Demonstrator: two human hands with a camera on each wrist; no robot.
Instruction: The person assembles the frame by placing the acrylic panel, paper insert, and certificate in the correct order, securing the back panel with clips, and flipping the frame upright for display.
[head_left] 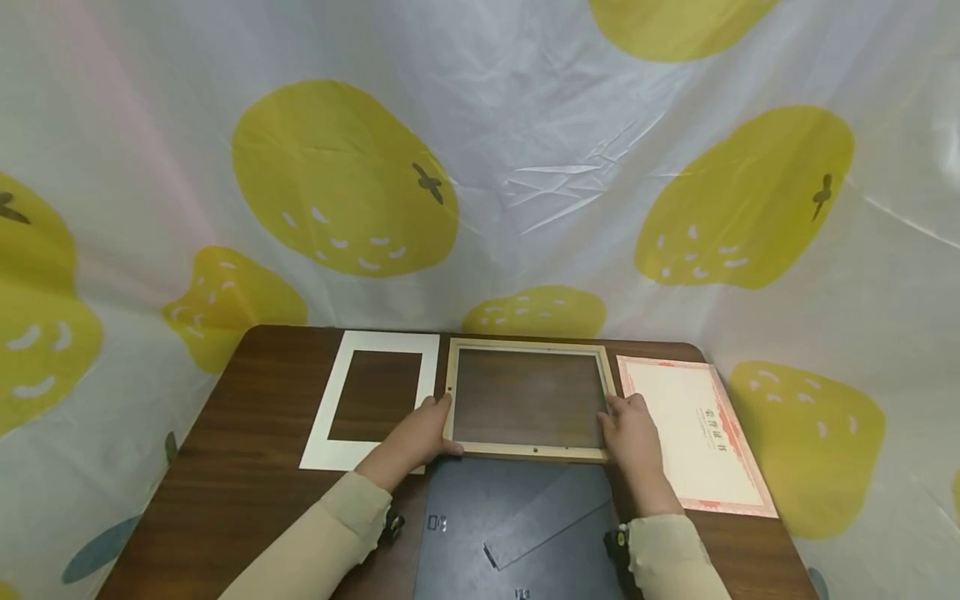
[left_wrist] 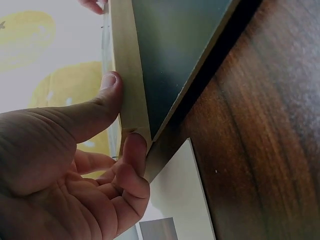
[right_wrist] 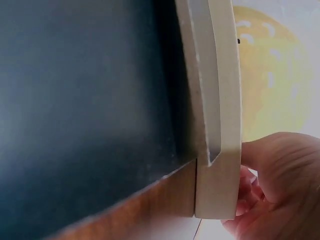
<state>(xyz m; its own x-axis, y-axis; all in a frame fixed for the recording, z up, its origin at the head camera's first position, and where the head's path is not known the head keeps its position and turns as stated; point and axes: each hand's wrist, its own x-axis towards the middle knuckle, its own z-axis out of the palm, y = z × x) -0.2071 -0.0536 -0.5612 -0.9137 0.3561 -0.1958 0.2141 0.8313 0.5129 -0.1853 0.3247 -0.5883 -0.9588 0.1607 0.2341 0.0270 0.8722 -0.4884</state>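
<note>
A light wooden picture frame [head_left: 510,451] is held crosswise near the middle of the table, behind a dark backing board [head_left: 525,508] with a hinged stand flap. At its lower left corner my left hand [head_left: 420,433] grips the frame; in the left wrist view the thumb lies along the wood and the fingers curl around the corner. My right hand [head_left: 633,433] holds the opposite side, thumb over the inner edge in the head view. In the right wrist view its fingers are partly hidden behind the wooden rail [right_wrist: 222,185].
A white mat board [head_left: 318,425] with a rectangular cutout lies to the left. On the right lies a certificate [head_left: 675,425] with a red patterned border. Behind the brown table [head_left: 217,467] hangs a curtain [head_left: 517,208] printed with yellow fruit.
</note>
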